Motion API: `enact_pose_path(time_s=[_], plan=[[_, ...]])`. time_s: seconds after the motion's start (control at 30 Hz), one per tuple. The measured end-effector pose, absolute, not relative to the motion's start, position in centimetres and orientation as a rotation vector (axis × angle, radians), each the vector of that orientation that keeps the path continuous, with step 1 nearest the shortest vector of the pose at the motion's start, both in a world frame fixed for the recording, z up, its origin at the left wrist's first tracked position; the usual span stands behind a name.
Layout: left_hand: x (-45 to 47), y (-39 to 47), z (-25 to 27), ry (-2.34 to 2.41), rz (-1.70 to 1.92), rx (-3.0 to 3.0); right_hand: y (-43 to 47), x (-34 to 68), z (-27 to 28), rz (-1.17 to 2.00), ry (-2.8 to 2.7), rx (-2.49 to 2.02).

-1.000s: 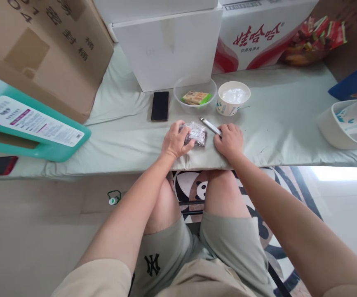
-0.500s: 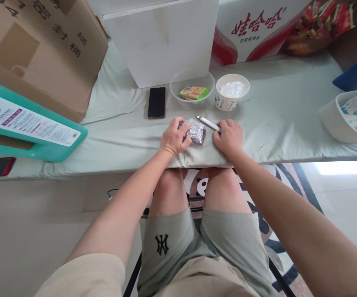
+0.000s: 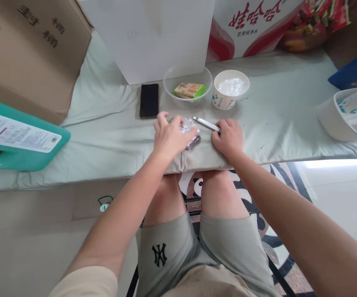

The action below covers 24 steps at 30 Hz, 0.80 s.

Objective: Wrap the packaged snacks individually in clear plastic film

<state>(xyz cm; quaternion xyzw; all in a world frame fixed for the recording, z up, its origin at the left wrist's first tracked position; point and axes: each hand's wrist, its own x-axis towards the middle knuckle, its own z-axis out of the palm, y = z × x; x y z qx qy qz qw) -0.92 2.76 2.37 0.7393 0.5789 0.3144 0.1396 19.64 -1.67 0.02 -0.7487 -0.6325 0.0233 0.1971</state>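
Note:
My left hand curls over a dark block wrapped in clear plastic film, its thumb lying across the film and its other fingers spread on the far left side. Part of the block is hidden under that hand. A slim silver utility knife lies in my right hand, which rests closed on the cloth around its near end. The knife points left, towards the block, without touching it; no blade can be made out. Behind the hands stand a clear plastic bowl holding a green-and-yellow packet and a paper cup with clear plastic in it.
A black phone lies left of the bowl on the cloth-covered table. Cardboard and white boxes rise behind. At left leans a teal container; at right sits a white tub holding paper cups.
My left hand has shifted slightly left, its fingers spreading and lifting, and the wrapped block has turned beneath it. My right hand keeps the utility knife nearly still. The view has shifted a little.

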Motion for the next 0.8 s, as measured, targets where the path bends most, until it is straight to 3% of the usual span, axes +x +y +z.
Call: enact_pose_path(time_s=[0.23,0.43,0.8], plan=[[-0.8,5.4,3.4,1.005,0.491,2.443,-1.7,19.6,0.1,0.06,-1.773,-2.098],[-2.5,3.7,2.9,1.445,1.029,2.228,-1.7,19.6,0.1,0.086,-1.757,-2.095],[-2.2,0.4,0.3,1.345,0.819,2.325,-1.6,19.7,-0.1,0.004,-1.74,-2.066]])
